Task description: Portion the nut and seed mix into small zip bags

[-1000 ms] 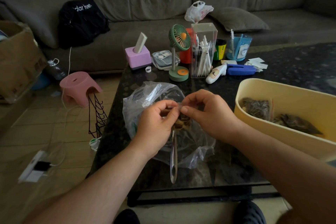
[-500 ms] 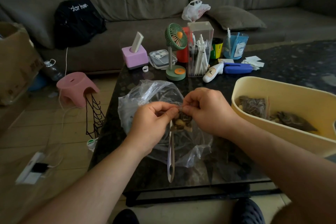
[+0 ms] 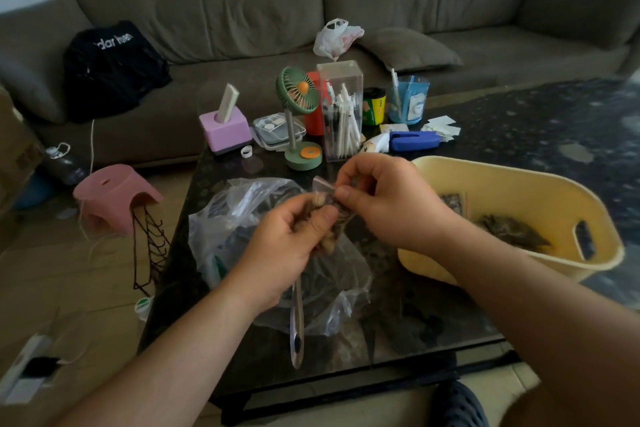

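Observation:
A small clear zip bag [image 3: 327, 211] filled with nut and seed mix hangs between my hands above the dark table. My left hand [image 3: 287, 243] grips its lower, filled part. My right hand [image 3: 384, 204] pinches its top edge between thumb and forefinger. Beneath them lies a large clear plastic bag [image 3: 242, 215] over a dark bowl of mix, with a spoon handle [image 3: 297, 333] sticking out toward me. To the right stands a yellow tub [image 3: 519, 184] that holds filled zip bags [image 3: 509, 229].
At the back of the black table [image 3: 519, 121] stand a green desk fan [image 3: 300, 121], a clear pen box [image 3: 341, 111], a pink holder [image 3: 227, 130], a blue cup [image 3: 408, 100] and a blue stapler-like tool [image 3: 414, 140]. A sofa lies behind, a pink stool [image 3: 114, 194] on the floor left.
Both hands have lifted the small bag a little and shifted right. My left hand moved from pinching the top edge to gripping the bag's filled part.

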The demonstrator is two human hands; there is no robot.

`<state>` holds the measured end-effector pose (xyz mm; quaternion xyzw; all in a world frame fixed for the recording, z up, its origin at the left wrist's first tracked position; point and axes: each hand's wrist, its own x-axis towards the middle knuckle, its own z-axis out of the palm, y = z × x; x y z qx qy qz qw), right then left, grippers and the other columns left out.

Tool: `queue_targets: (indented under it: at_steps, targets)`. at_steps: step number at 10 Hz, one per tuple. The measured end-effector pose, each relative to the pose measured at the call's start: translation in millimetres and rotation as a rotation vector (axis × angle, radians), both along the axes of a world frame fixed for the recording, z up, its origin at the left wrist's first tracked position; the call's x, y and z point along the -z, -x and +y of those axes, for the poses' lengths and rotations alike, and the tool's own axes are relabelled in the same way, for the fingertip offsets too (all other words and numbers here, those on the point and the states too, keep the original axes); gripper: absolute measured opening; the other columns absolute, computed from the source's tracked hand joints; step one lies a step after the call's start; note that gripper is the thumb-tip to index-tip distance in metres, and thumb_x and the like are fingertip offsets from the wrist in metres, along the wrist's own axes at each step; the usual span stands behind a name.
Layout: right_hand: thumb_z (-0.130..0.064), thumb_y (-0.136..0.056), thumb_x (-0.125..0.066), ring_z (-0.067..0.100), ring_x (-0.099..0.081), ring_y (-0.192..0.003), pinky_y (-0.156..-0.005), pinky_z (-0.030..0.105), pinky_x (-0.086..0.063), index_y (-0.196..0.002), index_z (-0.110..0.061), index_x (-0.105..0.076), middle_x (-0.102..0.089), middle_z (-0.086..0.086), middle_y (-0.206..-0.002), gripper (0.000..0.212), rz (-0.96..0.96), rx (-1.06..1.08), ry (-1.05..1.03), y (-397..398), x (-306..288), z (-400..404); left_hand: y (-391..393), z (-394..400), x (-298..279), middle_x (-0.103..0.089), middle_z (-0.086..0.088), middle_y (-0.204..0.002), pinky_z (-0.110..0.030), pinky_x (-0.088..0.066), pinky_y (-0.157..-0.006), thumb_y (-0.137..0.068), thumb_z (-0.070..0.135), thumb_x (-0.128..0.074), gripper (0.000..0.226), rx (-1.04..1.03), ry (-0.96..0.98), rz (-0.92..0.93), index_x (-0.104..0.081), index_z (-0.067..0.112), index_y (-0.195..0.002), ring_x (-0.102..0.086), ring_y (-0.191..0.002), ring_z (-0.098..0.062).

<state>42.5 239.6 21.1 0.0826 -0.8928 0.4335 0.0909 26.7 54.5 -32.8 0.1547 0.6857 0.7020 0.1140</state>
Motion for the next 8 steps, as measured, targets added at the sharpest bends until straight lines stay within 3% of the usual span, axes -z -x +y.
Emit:
queue_targets:
  at_steps: [1, 2, 3, 4, 5, 6, 7, 8]
  targets:
    - [-0.031, -0.102, -0.063, 0.007, -0.068, -0.083, -0.071, 0.023, -0.056, -0.107, -0.032, -0.070, -0.071, -0.005, -0.092, 0.008, -0.058, 0.028, 0.243, -8.3, -15.2, 33.3, 7.3, 27.4, -24.0, -0.078, 0.002, -0.102, -0.045, -0.064, -0.083, -0.084, 0.067, -0.067, 0.042, 0.011, 0.136, 0.119, -0.066, 0.037, -0.113, -0.076, -0.093, -0.019]
    - [-0.037, -0.103, -0.061, 0.013, -0.074, -0.094, -0.076, 0.032, -0.062, -0.121, -0.032, -0.068, -0.075, -0.003, -0.106, 0.021, -0.133, 0.069, 0.444, -16.7, -26.7, 64.4, 18.0, 71.3, -51.4, -0.072, -0.004, -0.094, -0.056, -0.062, -0.079, -0.082, 0.088, -0.051, 0.057, 0.060, 0.346, 0.315, -0.054, 0.036, -0.107, -0.073, -0.085, -0.025]
    - [-0.024, -0.101, -0.066, 0.013, -0.077, -0.089, -0.075, 0.035, -0.065, -0.122, -0.037, -0.067, -0.076, -0.004, -0.099, 0.025, -0.174, 0.166, 0.432, -18.0, -34.2, 97.9, 31.7, 119.1, -78.6, -0.066, 0.001, -0.103, -0.047, -0.062, -0.080, -0.099, 0.068, -0.049, 0.040, 0.196, 0.532, 0.396, -0.048, 0.032, -0.118, -0.071, -0.091, -0.017]
    - [-0.023, -0.099, -0.068, 0.016, -0.079, -0.085, -0.075, 0.037, -0.066, -0.111, -0.031, -0.072, -0.076, 0.001, -0.100, 0.015, -0.296, 0.282, 0.338, -14.6, -30.5, 132.6, 48.4, 153.0, -90.0, -0.068, 0.010, -0.105, -0.036, -0.057, -0.079, -0.103, 0.054, -0.057, 0.021, 0.349, 0.792, 0.477, -0.051, 0.039, -0.118, -0.069, -0.093, -0.010]
    - [-0.024, -0.099, -0.068, 0.013, -0.077, -0.073, -0.071, 0.033, -0.065, -0.105, -0.026, -0.071, -0.077, 0.002, -0.093, 0.007, -0.495, 0.284, 0.067, -6.9, -10.4, 144.7, 59.0, 170.4, -85.4, -0.068, 0.013, -0.108, -0.034, -0.053, -0.083, -0.099, 0.050, -0.068, 0.022, 0.486, 1.098, 0.651, -0.054, 0.039, -0.114, -0.065, -0.099, -0.010]
    - [-0.024, -0.099, -0.068, 0.013, -0.077, -0.074, -0.075, 0.033, -0.065, -0.110, -0.025, -0.070, -0.078, 0.001, -0.090, 0.011, -0.610, 0.213, -0.200, 9.7, 13.3, 144.9, 67.0, 186.1, -70.0, -0.065, 0.011, -0.099, -0.040, -0.047, -0.092, -0.096, 0.050, -0.070, 0.018, 0.592, 1.347, 0.834, -0.061, 0.037, -0.103, -0.062, -0.100, -0.016]
    - [-0.022, -0.096, -0.070, 0.019, -0.076, -0.082, -0.082, 0.040, -0.065, -0.112, -0.026, -0.073, -0.076, 0.002, -0.094, 0.016, -0.695, 0.150, -0.379, 25.4, 34.1, 144.2, 70.4, 193.7, -50.1, -0.067, 0.006, -0.087, -0.057, -0.037, -0.110, -0.100, 0.034, -0.066, 0.013, 0.621, 1.568, 0.932, -0.069, 0.030, -0.088, -0.060, -0.096, -0.022]
    - [-0.021, -0.093, -0.074, 0.018, -0.072, -0.083, -0.081, 0.038, -0.063, -0.116, -0.027, -0.071, -0.073, 0.000, -0.095, 0.023, -0.699, 0.148, -0.554, 26.8, 38.0, 144.3, 71.0, 197.6, -37.7, -0.064, 0.005, -0.087, -0.060, -0.034, -0.114, -0.099, 0.024, -0.065, 0.016, 0.543, 1.575, 1.052, -0.069, 0.031, -0.086, -0.058, -0.100, -0.024]
